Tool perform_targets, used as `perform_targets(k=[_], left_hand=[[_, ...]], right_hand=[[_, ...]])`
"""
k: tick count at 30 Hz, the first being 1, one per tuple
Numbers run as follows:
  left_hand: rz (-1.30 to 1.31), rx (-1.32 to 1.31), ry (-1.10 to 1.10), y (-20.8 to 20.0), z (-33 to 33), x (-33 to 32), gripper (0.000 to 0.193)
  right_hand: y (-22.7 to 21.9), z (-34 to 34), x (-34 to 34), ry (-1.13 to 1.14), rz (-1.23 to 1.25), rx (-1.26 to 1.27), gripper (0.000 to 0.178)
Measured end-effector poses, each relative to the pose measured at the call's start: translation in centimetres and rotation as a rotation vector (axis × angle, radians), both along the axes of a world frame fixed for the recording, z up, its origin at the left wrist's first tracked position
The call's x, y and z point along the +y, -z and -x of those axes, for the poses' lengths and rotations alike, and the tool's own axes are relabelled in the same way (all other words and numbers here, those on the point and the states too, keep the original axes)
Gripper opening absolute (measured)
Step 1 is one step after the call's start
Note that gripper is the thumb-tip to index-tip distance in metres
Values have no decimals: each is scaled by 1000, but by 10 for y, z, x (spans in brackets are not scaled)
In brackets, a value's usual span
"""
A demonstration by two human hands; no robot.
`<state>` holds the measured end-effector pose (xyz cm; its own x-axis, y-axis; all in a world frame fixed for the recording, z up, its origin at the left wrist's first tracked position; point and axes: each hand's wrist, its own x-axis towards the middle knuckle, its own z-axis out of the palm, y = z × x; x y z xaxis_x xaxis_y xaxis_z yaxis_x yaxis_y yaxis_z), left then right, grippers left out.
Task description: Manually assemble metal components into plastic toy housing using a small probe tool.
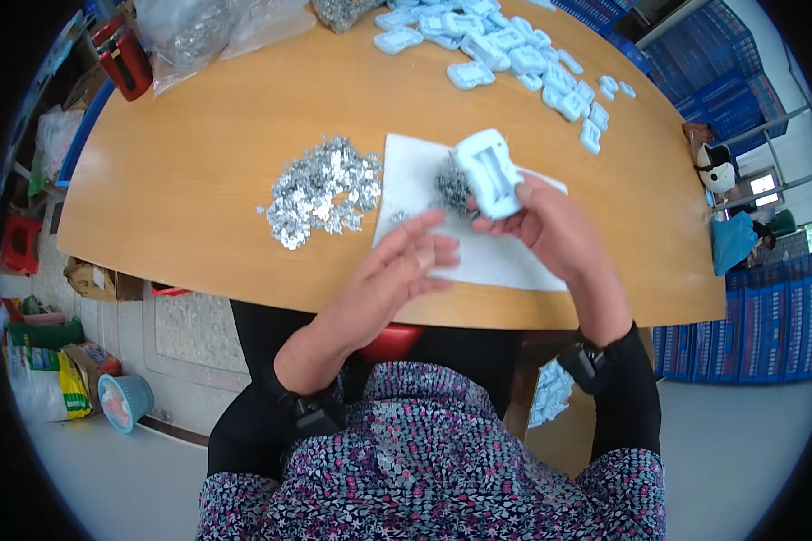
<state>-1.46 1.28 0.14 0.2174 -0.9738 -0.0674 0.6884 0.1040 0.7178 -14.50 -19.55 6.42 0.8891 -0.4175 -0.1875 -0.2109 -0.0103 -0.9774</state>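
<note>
My right hand (559, 230) grips a light blue plastic shell (487, 171) with a long recess in its face. The shell is tilted up over a white sheet (514, 261) on the table. Beside it, slightly blurred, my left hand (392, 270) has its fingers apart and holds nothing that I can see. A small heap of dark grey metal pieces (451, 187), too fine to name, lies on the sheet and is partly covered by the shell. Left of the sheet spreads a pile of small, flat, shiny silver metal pieces (325, 191).
Many similar light blue shells (514, 54) lie heaped at the table's far side. Clear plastic bags (198, 32) and a red object (122, 59) stand at the far left. Below the table's right edge is a box with light blue parts (550, 392). Blue crates (749, 325) are stacked at right.
</note>
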Motion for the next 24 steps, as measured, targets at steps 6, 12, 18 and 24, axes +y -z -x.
perform_targets(k=[6,12,18,24], left_hand=[[73,-1,-33,-9,7,-11,64],[-20,66,-110,2,-9,0,61],[-21,18,-43,16,-17,8,59],[-108,83,-81,6,-14,8,58]], right_hand=[[7,32,90,-80,-503,102,39],[18,70,23,282,463,126,18],[31,58,5,293,869,190,14],[47,17,23,133,1161,-9,13]])
